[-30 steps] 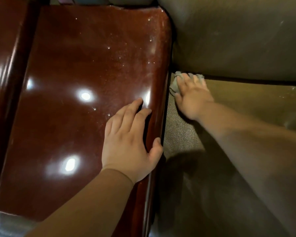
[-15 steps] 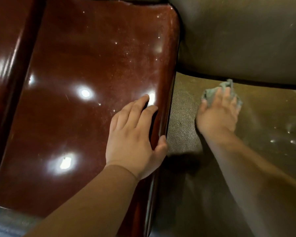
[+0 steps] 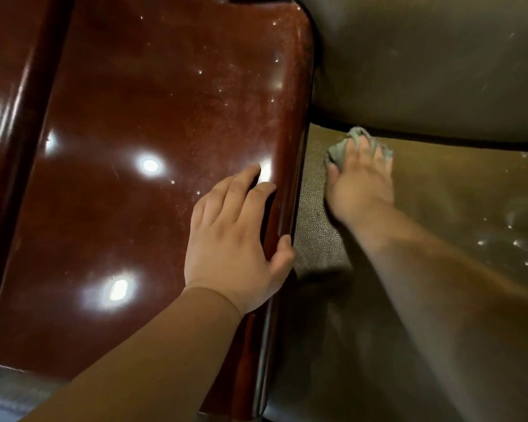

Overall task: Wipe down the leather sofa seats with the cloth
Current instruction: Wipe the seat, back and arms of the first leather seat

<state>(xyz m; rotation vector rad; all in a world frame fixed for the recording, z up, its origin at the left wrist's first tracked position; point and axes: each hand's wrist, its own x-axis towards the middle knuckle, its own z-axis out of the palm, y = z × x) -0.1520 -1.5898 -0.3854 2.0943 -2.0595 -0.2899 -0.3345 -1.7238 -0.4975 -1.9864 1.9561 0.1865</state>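
The fingers (image 3: 367,153) of the right hand (image 3: 358,185) lie spread and fairly straight over a crumpled grey cloth (image 3: 337,152), pressing it flat against the seat (image 3: 454,190) of an olive-brown leather sofa, right of centre in the frame. The cloth bunches out past the fingertips and beside the thumb; whether any finger curls into it cannot be told. It sits at the back of the seat, close to the dark seam where the seat meets the backrest (image 3: 424,62), which fills the upper right of the frame. The right forearm (image 3: 439,284) runs from the lower right corner up to the hand, slightly blurred.

Left of centre, the left hand (image 3: 235,239) rests palm down with its fingers (image 3: 238,190) straight and close together, holding nothing. It lies on the glossy reddish-brown armrest (image 3: 134,208), near that panel's right edge, and the thumb hooks over the edge toward the seat. The left forearm (image 3: 153,354) comes up from the bottom of the frame.

The armrest takes up most of the left half of the picture. Bright reflections of ceiling lights glare off its polished top, and small pale specks dot its upper right part. A darker, rounded strip of the same red-brown finish runs down the far left edge. The pebbled grain of the leather shows in the narrow band of seat between the two hands, and faint glints mark the seat at the right edge.
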